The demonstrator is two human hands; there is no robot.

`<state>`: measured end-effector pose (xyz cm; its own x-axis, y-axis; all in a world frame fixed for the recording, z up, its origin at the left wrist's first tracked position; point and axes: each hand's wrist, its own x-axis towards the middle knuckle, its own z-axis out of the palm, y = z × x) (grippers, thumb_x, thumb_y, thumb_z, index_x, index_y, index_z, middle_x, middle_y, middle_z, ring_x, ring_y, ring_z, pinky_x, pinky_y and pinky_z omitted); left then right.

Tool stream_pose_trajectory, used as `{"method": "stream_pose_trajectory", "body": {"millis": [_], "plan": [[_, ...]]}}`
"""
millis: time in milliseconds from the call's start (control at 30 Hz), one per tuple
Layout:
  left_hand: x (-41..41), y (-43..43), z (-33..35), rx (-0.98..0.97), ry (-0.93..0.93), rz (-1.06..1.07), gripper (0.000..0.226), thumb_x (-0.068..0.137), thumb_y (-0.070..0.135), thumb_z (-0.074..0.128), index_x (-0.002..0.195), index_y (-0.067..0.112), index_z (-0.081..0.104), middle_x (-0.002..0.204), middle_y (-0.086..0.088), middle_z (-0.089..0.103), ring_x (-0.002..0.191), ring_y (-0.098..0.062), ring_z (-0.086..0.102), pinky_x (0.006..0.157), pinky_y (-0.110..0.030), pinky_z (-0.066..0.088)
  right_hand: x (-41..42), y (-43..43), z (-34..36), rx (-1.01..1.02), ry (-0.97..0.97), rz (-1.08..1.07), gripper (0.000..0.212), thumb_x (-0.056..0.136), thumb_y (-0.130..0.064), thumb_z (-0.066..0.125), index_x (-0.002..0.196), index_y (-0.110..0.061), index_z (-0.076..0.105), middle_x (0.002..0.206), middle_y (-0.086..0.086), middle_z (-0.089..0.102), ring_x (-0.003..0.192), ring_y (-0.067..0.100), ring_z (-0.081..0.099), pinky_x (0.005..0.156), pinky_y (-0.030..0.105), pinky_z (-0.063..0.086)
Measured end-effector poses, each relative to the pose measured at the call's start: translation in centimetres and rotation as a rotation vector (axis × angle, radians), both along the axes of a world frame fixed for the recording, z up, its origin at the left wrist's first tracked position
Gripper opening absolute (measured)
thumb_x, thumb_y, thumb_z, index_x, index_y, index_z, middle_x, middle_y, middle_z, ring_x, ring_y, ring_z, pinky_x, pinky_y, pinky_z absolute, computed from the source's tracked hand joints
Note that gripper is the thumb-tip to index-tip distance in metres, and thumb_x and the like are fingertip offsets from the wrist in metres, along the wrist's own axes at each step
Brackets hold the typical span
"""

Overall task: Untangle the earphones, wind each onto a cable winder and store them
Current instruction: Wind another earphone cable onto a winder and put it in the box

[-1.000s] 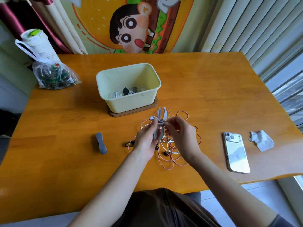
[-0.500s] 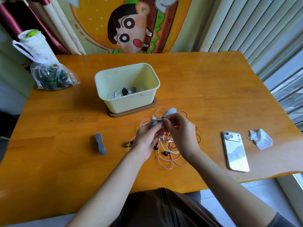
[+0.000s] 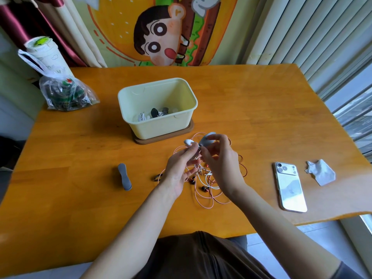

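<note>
Orange wooden table (image 3: 261,109) holds a cream plastic box (image 3: 159,127) behind tangled pink and white earphone cables (image 3: 209,190), a spare grey cable winder (image 3: 124,179) left, a white phone (image 3: 290,188) right. Above the tangle the right hand (image 3: 222,162) pinches a folded grey winder (image 3: 206,140); the left hand (image 3: 180,166) seemingly pinches a white earbud (image 3: 188,142)

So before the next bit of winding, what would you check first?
1. Grey winder gripped by the right hand: ok.
2. White earpiece pinched by the left hand: ok.
3. Cable seated in the winder: cannot tell, fingers hide it.
4. Cable pile on the table untangled: not ok.
5. Spare winder within reach: ok.
6. Storage box open: ok.
</note>
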<state>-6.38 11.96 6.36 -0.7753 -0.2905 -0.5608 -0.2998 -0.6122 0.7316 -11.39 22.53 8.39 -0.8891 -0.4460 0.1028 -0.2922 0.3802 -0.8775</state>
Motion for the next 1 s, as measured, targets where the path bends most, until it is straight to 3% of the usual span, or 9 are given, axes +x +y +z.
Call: {"method": "stream_pose_trajectory", "body": {"millis": [133, 233, 300, 400, 500, 600, 733, 867, 1000], "plan": [[-0.4, -0.2, -0.1, 0.032, -0.052, 0.055, 0.032, 0.086, 0.04, 0.065, 0.107, 0.016, 0.069, 0.103, -0.006, 0.072, 0.092, -0.016, 0.063, 0.093, -0.036, 0.043, 0.4, -0.4, -0.4, -0.057, 0.001, 0.01, 0.035, 0.089, -0.011, 0.063, 0.111, -0.016, 0.037, 0.076, -0.013, 0.063, 0.07, -0.002, 0.062, 0.059, 0.01, 0.045], [-0.4, -0.1, 0.2, 0.074, -0.047, 0.058, 0.016, 0.089, 0.036, 0.062, 0.097, 0.022, 0.068, 0.098, -0.002, 0.072, 0.09, -0.014, 0.063, 0.088, -0.033, 0.044, 0.4, -0.5, -0.8, -0.065, -0.018, -0.044, 0.044, 0.087, -0.014, 0.065, 0.121, -0.011, 0.037, 0.076, -0.014, 0.064, 0.074, 0.003, 0.064, 0.067, 0.016, 0.048], [-0.3, -0.1, 0.2, 0.097, -0.037, 0.056, 0.02, 0.091, 0.036, 0.06, 0.1, 0.02, 0.068, 0.099, -0.003, 0.071, 0.093, -0.014, 0.062, 0.084, -0.032, 0.044, 0.2, -0.5, -0.7, -0.058, -0.022, -0.055, 0.05, 0.087, -0.019, 0.066, 0.128, -0.013, 0.037, 0.078, -0.011, 0.064, 0.077, 0.007, 0.065, 0.07, 0.018, 0.05], [-0.2, 0.0, 0.0, 0.079, -0.021, 0.068, 0.031, 0.092, 0.034, 0.059, 0.113, 0.012, 0.063, 0.107, -0.009, 0.07, 0.098, -0.017, 0.063, 0.081, -0.031, 0.047, -0.4, -0.4, -0.3, -0.002, -0.021, 0.003, 0.022, 0.089, -0.023, 0.064, 0.108, -0.021, 0.054, 0.08, -0.008, 0.063, 0.075, 0.004, 0.062, 0.065, 0.015, 0.048], [-0.1, 0.0, -0.1, -0.07, 0.0, 0.083, 0.016, 0.094, 0.027, 0.056, 0.105, 0.016, 0.053, 0.104, -0.013, 0.067, 0.093, -0.022, 0.063, 0.075, -0.032, 0.049, -0.6, -0.3, -0.2, 0.052, 0.001, 0.024, 0.004, 0.089, -0.023, 0.062, 0.09, -0.02, 0.059, 0.079, -0.008, 0.062, 0.072, 0.005, 0.06, 0.063, 0.013, 0.047], [-0.2, 0.0, -0.2, -0.309, 0.021, 0.0, 0.012, 0.099, 0.025, 0.05, 0.094, 0.018, 0.057, 0.103, -0.018, 0.066, 0.09, -0.029, 0.063, 0.076, -0.038, 0.052, -0.4, -0.3, -0.2, 0.07, -0.001, 0.019, 0.003, 0.09, -0.019, 0.062, 0.089, -0.018, 0.059, 0.075, -0.01, 0.06, 0.066, -0.001, 0.059, 0.059, 0.008, 0.044], [-0.3, 0.1, 0.3, -0.556, 0.015, -0.002, 0.006, 0.099, 0.024, 0.049, 0.101, 0.019, 0.046, 0.096, -0.014, 0.065, 0.08, -0.022, 0.063, 0.064, -0.029, 0.051, -0.4, -0.3, -0.5, 0.073, 0.0, -0.002, 0.006, 0.092, -0.019, 0.06, 0.091, -0.014, 0.061, 0.074, -0.007, 0.059, 0.064, -0.006, 0.057, 0.055, 0.007, 0.042], [-0.3, 0.1, 0.4, -0.781, 0.089, -0.056, 0.014, 0.101, 0.015, 0.045, 0.107, 0.021, 0.056, 0.098, -0.009, 0.068, 0.09, -0.021, 0.066, 0.073, -0.03, 0.053, -0.4, -0.3, -0.9, 0.103, 0.024, -0.033, 0.011, 0.092, -0.022, 0.06, 0.093, -0.012, 0.063, 0.078, -0.002, 0.062, 0.068, 0.008, 0.059, 0.06, 0.013, 0.046], [-0.3, 0.0, 0.7, -0.779, 0.101, -0.168, 0.022, 0.095, 0.018, 0.057, 0.117, 0.017, 0.061, 0.1, 0.008, 0.066, 0.1, -0.007, 0.062, 0.086, -0.019, 0.05, -0.8, 0.0, -0.9, 0.1, 0.003, -0.069, 0.007, 0.091, -0.02, 0.061, 0.091, -0.013, 0.063, 0.078, -0.002, 0.062, 0.067, 0.008, 0.057, 0.057, 0.012, 0.043]]}}
